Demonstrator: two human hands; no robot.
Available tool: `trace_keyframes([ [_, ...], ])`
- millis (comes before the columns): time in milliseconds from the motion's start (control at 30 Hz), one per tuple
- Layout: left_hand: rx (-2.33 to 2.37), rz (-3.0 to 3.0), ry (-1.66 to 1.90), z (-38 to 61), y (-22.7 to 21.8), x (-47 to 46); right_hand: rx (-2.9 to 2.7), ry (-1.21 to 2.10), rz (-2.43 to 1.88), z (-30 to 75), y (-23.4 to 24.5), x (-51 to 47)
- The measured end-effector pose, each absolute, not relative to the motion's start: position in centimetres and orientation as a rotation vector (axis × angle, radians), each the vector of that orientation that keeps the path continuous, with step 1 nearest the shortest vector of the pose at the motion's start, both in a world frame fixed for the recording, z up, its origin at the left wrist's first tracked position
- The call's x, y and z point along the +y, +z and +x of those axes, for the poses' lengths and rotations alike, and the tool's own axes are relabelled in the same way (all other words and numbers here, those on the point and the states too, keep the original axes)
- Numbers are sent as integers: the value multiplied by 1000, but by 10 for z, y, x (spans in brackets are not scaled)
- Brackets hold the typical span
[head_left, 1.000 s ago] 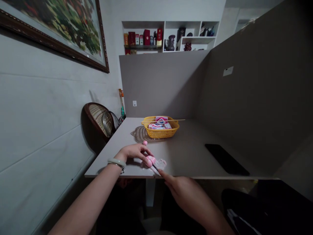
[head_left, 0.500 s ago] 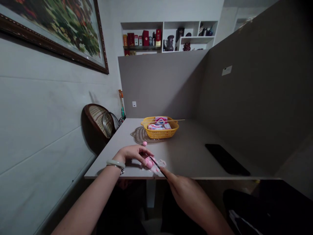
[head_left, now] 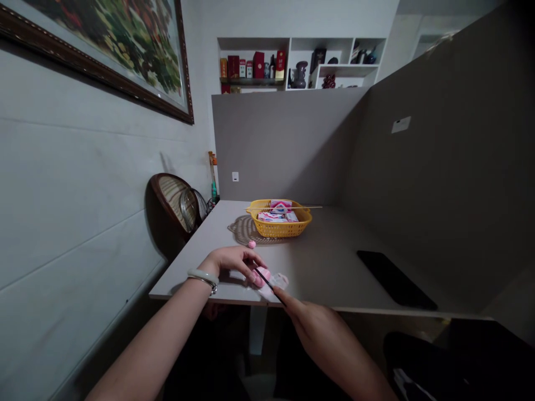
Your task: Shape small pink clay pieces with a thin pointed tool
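My left hand (head_left: 237, 260), with a pale bangle and a silver bracelet at the wrist, has its thumb and fingers around a soft pink lump of clay (head_left: 259, 282) near the table's front edge. A thin dark stick-like tool (head_left: 264, 278) is in my right hand (head_left: 309, 317), its far end touching or just over the clay; its exact shape is too small to tell. Beneath and beside the lump lies a crumpled clear plastic wrapper (head_left: 281, 280). A small pink ball (head_left: 252, 244) sits on the table beyond my left hand.
Behind the ball stands a yellow basket (head_left: 282, 229) of printed packets, a thin wooden stick (head_left: 315, 207) across its rim. A flat black object (head_left: 393, 278) lies on the right of the grey table (head_left: 326, 273). Grey panels (head_left: 288, 145) border the back and right.
The view has shifted slightly, so the scene sits a little further right. My left fingers and the pink lump have turned slightly; the tool remains at the lump.
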State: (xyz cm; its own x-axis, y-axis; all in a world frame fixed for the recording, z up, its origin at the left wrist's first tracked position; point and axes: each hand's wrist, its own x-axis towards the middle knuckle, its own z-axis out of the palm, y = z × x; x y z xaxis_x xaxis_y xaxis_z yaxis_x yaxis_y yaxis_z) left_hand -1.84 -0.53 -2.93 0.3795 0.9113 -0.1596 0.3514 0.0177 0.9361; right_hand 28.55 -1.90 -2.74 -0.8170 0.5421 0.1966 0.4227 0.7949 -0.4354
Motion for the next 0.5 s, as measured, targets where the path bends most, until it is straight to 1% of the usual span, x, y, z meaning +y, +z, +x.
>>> trace_keyframes([
  [167,1162,1561,640,-19,-30,-4,-2669,510,-783,285,-27,-17],
  [500,1177,1564,642,-20,-31,-4,-2675,622,-791,284,-20,-15],
])
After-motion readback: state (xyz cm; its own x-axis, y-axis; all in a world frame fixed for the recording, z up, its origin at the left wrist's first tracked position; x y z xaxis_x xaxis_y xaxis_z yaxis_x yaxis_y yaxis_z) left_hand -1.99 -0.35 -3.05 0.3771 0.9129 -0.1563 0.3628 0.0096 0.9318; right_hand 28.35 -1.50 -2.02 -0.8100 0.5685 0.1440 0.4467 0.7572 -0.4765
